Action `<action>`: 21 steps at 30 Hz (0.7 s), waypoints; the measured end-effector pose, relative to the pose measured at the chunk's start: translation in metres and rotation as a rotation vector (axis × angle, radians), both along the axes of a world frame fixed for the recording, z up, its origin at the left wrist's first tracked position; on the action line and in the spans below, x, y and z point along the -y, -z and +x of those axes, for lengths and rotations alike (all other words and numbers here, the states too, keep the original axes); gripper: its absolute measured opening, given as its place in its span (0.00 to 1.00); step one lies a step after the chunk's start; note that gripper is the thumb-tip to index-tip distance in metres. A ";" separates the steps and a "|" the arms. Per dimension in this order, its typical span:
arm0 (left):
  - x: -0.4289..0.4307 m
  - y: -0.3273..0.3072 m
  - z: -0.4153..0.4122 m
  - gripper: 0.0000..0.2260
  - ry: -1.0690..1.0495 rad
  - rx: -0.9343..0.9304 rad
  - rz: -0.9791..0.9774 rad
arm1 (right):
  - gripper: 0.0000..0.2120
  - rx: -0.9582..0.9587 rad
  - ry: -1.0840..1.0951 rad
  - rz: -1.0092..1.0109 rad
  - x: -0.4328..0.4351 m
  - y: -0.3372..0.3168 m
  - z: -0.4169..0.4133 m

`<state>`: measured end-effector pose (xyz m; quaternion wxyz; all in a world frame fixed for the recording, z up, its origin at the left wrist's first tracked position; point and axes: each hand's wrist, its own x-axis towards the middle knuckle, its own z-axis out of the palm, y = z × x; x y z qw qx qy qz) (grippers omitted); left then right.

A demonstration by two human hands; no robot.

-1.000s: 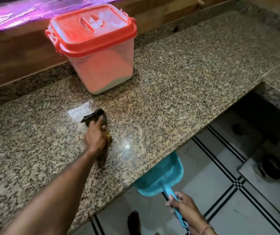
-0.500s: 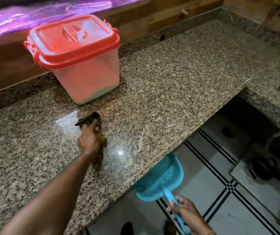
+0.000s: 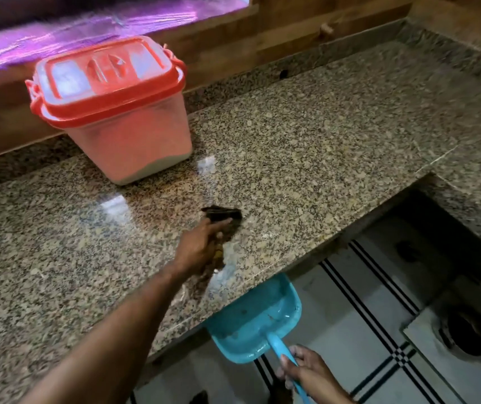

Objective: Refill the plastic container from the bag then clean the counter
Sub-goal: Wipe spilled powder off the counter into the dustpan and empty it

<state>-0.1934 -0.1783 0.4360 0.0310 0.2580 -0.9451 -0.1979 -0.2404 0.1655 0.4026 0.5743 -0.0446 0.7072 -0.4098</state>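
The wiper [image 3: 223, 213] is being mostly covered by the left hand [image 3: 198, 246] and blurred beyond telling its kind. The dustpan's [image 3: 256, 322] front lip is being hidden under the surface [image 3: 321, 141], its handle being cut off by the bottom edge.

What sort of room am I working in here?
Probably a home kitchen: a long granite counter, a red-lidded plastic container standing on it, and a tiled floor below.

Your left arm reaches far out, and your left hand [image 3: 201, 246] presses palm-down on a dark scrubber [image 3: 222, 214], while your right hand [image 3: 306, 371] stays low and close, fingers wrapped round a blue dustpan handle [image 3: 279, 346].
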 end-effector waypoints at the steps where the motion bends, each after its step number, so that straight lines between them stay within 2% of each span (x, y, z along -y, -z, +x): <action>1: 0.010 -0.003 0.006 0.17 -0.057 -0.032 -0.065 | 0.09 0.002 -0.024 -0.007 -0.002 -0.001 -0.008; 3: 0.039 -0.002 0.017 0.17 -0.248 -0.009 -0.163 | 0.08 -0.001 -0.049 -0.024 -0.002 -0.002 -0.019; 5: 0.056 0.004 0.009 0.17 -0.431 0.049 -0.113 | 0.09 -0.002 -0.057 -0.030 -0.005 0.002 -0.032; 6: 0.057 0.005 -0.002 0.17 -0.402 0.065 -0.135 | 0.09 0.007 -0.054 -0.031 -0.006 0.005 -0.036; 10: 0.023 0.001 -0.066 0.12 -0.039 -0.010 -0.233 | 0.10 0.031 -0.053 -0.019 -0.011 0.012 -0.045; 11: 0.012 0.003 -0.078 0.09 0.002 -0.042 -0.177 | 0.11 0.028 -0.044 -0.018 -0.013 0.014 -0.047; 13: -0.010 0.016 -0.092 0.13 0.027 -0.020 -0.005 | 0.14 0.030 -0.030 -0.013 -0.017 0.017 -0.050; 15: -0.026 0.012 -0.092 0.17 0.019 0.027 0.067 | 0.12 0.046 -0.015 -0.015 -0.023 0.016 -0.050; 18: -0.017 -0.002 -0.072 0.15 -0.145 -0.132 0.128 | 0.12 0.088 0.010 -0.015 -0.026 0.011 -0.051; 19: -0.005 -0.006 -0.066 0.16 -0.196 -0.165 0.085 | 0.14 0.091 0.005 -0.020 -0.026 0.012 -0.053; 21: 0.029 -0.005 -0.069 0.16 -0.340 -0.111 -0.001 | 0.18 0.087 -0.009 -0.032 -0.025 0.011 -0.058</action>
